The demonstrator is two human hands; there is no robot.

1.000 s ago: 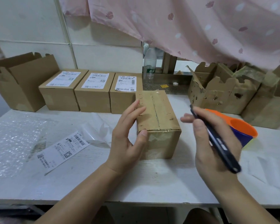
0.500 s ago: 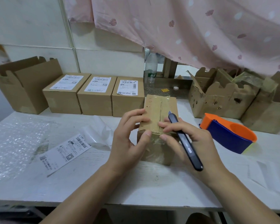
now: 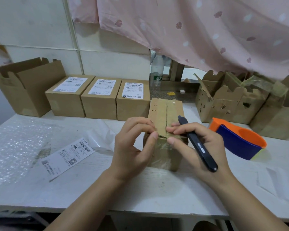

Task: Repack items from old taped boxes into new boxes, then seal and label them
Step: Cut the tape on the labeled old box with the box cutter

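- A white bench (image 3: pixel 157 194) stands against a pale tiled wall, under a pink leaf-print curtain (image 3: pixel 198 30).
- At far left a sheet of clear bubble wrap (image 3: pixel 15 147) lies flat, and behind it stands an open brown cardboard box (image 3: pixel 28 87).
- A loose white shipping label (image 3: pixel 68 157) lies on the bench.
- Three sealed brown cartons with labels on top (image 3: pixel 98 100) stand in a row at the back.
- The left hand (image 3: pixel 132 147) grips the near top edge of the worn taped cardboard box (image 3: pixel 165 110) at mid-bench, fingers curled on top and thumb on its front.
- The right hand (image 3: pixel 212 144) holds a black pen-shaped tool (image 3: pixel 201 150), and its fingertips and thumb touch the same edge.
- An orange and blue tape dispenser (image 3: pixel 237 140) sits just to the right.
- Torn open cardboard boxes (image 3: pixel 228 104) stand behind it.
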